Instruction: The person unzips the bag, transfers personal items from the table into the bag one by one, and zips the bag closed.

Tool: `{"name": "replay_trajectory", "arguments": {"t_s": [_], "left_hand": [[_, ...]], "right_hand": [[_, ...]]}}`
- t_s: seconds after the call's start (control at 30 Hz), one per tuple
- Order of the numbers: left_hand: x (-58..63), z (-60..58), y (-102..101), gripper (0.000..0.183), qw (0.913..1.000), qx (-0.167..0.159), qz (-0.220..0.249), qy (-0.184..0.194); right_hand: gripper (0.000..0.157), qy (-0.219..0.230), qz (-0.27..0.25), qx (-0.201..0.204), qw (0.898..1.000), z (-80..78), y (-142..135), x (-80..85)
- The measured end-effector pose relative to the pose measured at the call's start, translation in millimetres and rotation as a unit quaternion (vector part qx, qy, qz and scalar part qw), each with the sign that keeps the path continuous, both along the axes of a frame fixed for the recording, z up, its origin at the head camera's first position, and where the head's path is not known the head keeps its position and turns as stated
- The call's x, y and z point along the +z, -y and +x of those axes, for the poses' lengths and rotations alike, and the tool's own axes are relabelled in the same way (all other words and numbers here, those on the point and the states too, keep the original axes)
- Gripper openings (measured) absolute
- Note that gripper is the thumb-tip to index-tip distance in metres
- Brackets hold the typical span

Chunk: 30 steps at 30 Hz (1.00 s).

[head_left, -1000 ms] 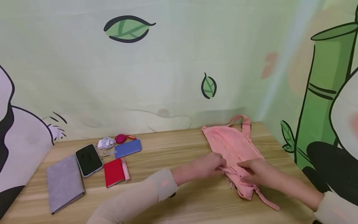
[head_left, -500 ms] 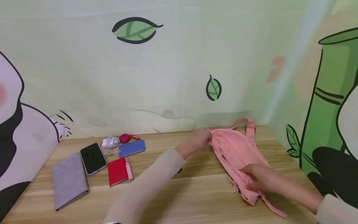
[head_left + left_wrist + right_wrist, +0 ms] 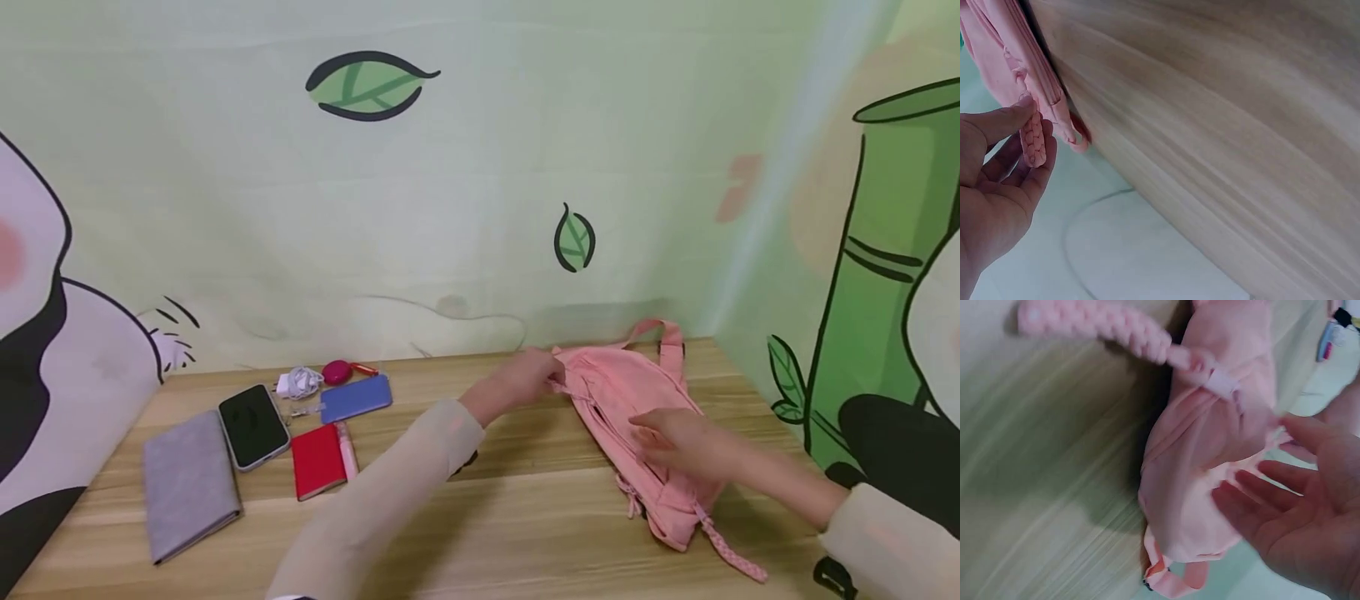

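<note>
Left hand (image 3: 521, 381) pinching the pull (image 3: 1034, 140), we've reached eleven o'clock on the bag (image 3: 633, 387), its pocket (image 3: 610, 431) apparently unzipped, right hand (image 3: 686, 440) spread.

By two bare hands (image 3: 517, 385) (image 3: 686, 442) lies one pink fabric bag (image 3: 630, 387); leftward, one black-screened phone (image 3: 253, 427), one red rectangular booklet (image 3: 318, 461).

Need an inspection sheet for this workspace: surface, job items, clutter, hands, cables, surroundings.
Surface: wood-grain tabletop.
Job items: pink bag lying on the tabletop, braided pull attached.
Clutter: grey folder, phone, red booklet, pink tube, blue flat item, magenta round item.
Hands: left hand pinches the braided pull; right hand at the bag, fingers loosely extended, contact unclear.
Cables: white cable, coiled beside a plug.
Surroundings: backdrop printed with leaves and bamboo.
</note>
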<state>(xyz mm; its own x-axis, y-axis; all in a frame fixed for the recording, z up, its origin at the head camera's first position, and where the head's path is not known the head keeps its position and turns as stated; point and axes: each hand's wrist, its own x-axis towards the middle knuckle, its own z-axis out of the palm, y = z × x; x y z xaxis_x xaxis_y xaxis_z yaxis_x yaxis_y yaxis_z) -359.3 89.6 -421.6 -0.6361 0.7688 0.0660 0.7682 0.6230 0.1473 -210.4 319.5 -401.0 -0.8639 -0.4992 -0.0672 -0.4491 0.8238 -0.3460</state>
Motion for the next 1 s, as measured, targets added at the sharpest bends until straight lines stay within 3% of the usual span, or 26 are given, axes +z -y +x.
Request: {"name": "replay_trajectory", "arguments": {"t_s": [0.1, 0.23, 0.3, 0.4, 0.53, 0.7, 0.8, 0.9, 1.0], "left_hand": [[1.2, -0.1, 1, 0.009, 1.0000, -0.003, 0.009, 0.002], [-6.2, -5.3, 4, 0.010, 0.9994, -0.015, 0.031, -0.009], [-11.1, -11.2, 4, 0.010, 0.9989, -0.003, 0.043, -0.020], [-15.1, -24.0, 2, 0.014, 0.9948, 0.064, 0.074, -0.028], [-15.7, -39.8, -1, 0.021, 0.9810, 0.168, 0.096, -0.017], [-19.1, -46.6, -1, 0.015, 0.9694, 0.227, 0.090, -0.026], [-21.5, -46.4, -1, 0.011, 0.9701, 0.221, 0.074, -0.066], [-21.3, -44.3, -2, 0.011, 0.9769, 0.177, 0.045, -0.111], [-15.7, -39.7, 1, 0.013, 0.9827, 0.133, 0.047, -0.120]], "right_hand": [[0.050, -0.006, 0.019, 0.002, 1.000, -10.4, 3, -2.6], [0.051, 0.047, 0.048, 0.011, 0.998, -11.2, 9, -13.6], [0.050, 0.072, 0.060, 0.006, 0.996, -6.3, 13, -18.2], [0.050, 0.071, 0.076, -0.014, 0.994, 0.2, 17, -21.9], [0.048, 0.044, 0.083, -0.030, 0.995, 3.1, 20, -22.9], [0.046, 0.033, 0.073, -0.013, 0.997, 2.7, 20, -25.1], [0.047, 0.033, 0.065, -0.008, 0.997, 1.5, 20, -26.8], [0.047, 0.030, 0.066, -0.010, 0.997, 0.3, 19, -27.3], [0.045, 0.022, 0.080, -0.013, 0.996, 0.0, 17, -25.6]]}}
